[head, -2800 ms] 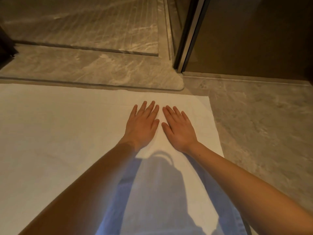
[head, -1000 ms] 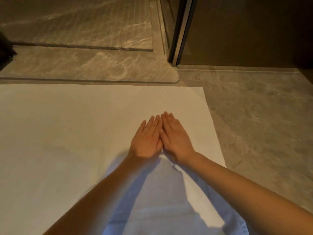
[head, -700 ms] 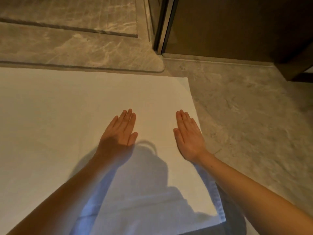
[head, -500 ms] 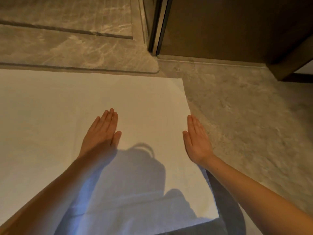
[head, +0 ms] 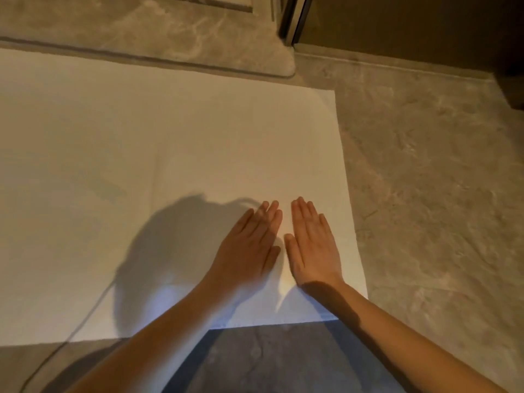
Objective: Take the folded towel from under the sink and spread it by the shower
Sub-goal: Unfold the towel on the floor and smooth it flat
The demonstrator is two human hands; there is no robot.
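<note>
- You are smoothing the spread towel [head: 170,131] beside the shower threshold [head: 175,32]; left hand [head: 249,245] and right hand [head: 313,245] are pressing flat, open, gripping nothing
- Next, judge remaining wrinkles, sweeping palms outward

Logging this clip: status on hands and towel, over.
Left hand and right hand open, flat on towel, side by side. Towel spread flat on floor by shower step. Nothing in the way.

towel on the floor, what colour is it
Plain white, no visible pattern, seen in the head view: towel.
</note>
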